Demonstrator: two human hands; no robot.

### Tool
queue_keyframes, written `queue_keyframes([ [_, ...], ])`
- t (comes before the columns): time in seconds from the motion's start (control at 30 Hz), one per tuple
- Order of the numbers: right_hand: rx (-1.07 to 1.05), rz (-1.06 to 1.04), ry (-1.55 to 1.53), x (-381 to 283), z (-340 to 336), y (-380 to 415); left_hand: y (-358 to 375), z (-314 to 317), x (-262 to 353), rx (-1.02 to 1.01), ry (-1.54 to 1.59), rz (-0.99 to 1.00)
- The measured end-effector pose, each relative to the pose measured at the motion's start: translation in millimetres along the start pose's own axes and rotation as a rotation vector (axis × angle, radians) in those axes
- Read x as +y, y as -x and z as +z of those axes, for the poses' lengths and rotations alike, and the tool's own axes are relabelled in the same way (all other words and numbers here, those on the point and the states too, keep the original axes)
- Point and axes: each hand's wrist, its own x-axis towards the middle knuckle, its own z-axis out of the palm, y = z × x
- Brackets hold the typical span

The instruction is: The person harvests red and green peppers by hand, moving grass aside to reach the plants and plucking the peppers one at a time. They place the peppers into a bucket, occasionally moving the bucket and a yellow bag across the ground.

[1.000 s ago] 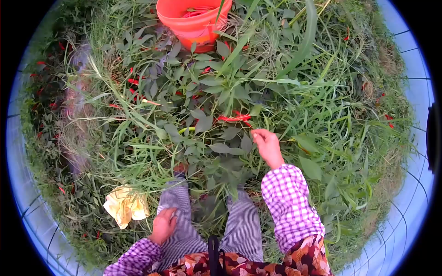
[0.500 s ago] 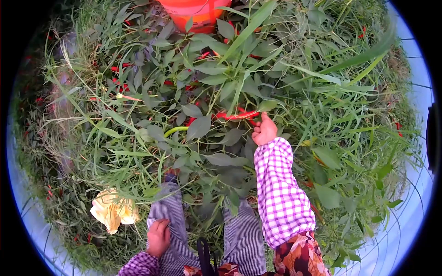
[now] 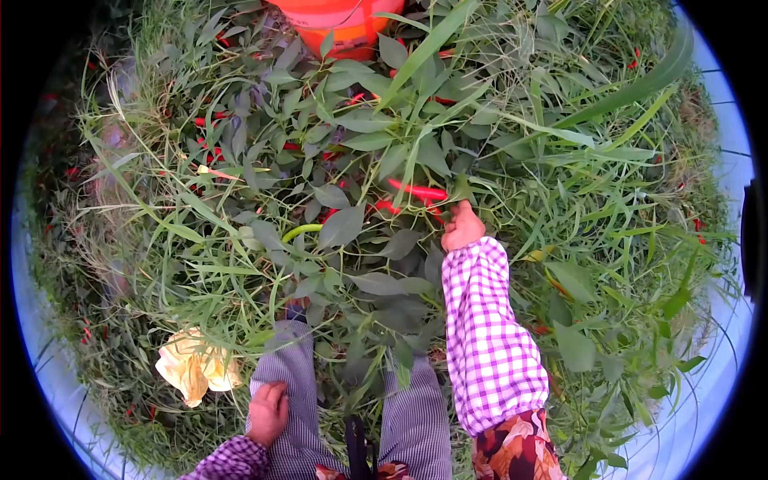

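Note:
My right hand (image 3: 462, 228), in a purple checked sleeve, reaches into the chili plants with thumb and fingers pinched together. At its fingertips are a green leaf (image 3: 461, 189) and the stem end of a red chili pepper (image 3: 422, 191); the exact contact is partly hidden. More red peppers (image 3: 387, 207) hang just below and to the left among the leaves. A curved green pepper (image 3: 302, 231) lies farther left. My left hand (image 3: 269, 412) rests on my left leg (image 3: 290, 364), its fingers curled and nothing visible in them.
An orange-red bucket (image 3: 338, 28) stands among the plants at the top. Crumpled pale-yellow material (image 3: 196, 368) lies on the grass left of my legs. Long grass blades (image 3: 436, 52) and tangled leaves surround my right hand. Other red peppers (image 3: 210, 120) show at the left.
A red pepper beside my right hand has tilted and come more into view, its tip higher. My right hand has shifted slightly downward. My left hand has slid a little left on the leg.

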Motion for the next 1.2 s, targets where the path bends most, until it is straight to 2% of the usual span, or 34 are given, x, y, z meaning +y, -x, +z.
queue_keyframes([
  [0.1,-0.02,-0.094,0.06,7,3,-21,1,2,2,-0.011,-0.018,-0.015],
  [0.13,-0.076,-0.151,-0.015,12,1,-26,1,3,1,-0.005,-0.017,-0.008],
  [0.23,-0.215,-0.031,0.019,7,-16,-18,3,8,1,-0.005,-0.021,-0.002],
  [0.27,-0.228,0.098,-0.013,-7,-21,5,1,9,2,-0.004,-0.028,-0.001],
  [0.37,-0.352,0.27,0.035,-27,-52,30,-2,8,6,0.006,-0.024,-0.002],
  [0.43,-0.394,0.327,-0.004,-35,-69,31,-1,9,4,0.0,-0.024,-0.011],
  [0.47,-0.496,0.323,0.0,-43,-77,39,-2,9,5,-0.003,-0.025,-0.017],
  [0.5,-0.406,0.337,-0.019,-48,-79,47,-2,8,7,-0.007,-0.027,-0.023],
  [0.6,-0.762,0.324,0.006,-59,-111,48,-3,8,7,-0.014,-0.024,-0.039],
  [0.7,-0.854,0.347,0.078,-59,-120,56,-5,9,7,-0.007,0.021,-0.067],
  [0.83,-0.909,0.381,0.057,-56,-124,61,-15,1,25,-0.011,0.036,-0.04],
  [0.97,-0.776,0.277,0.18,-45,-114,94,-77,-17,99,-0.001,0.273,0.165],
  [1.0,-0.799,0.256,0.178,-43,-113,99,-96,-17,116,0.007,0.306,0.242],
  [1.13,-0.767,0.337,0.013,-34,-108,114,-170,-4,179,-0.118,0.752,0.183],
  [1.2,-0.778,0.332,0.005,-30,-106,118,-208,17,200,-0.128,0.837,0.198],
])
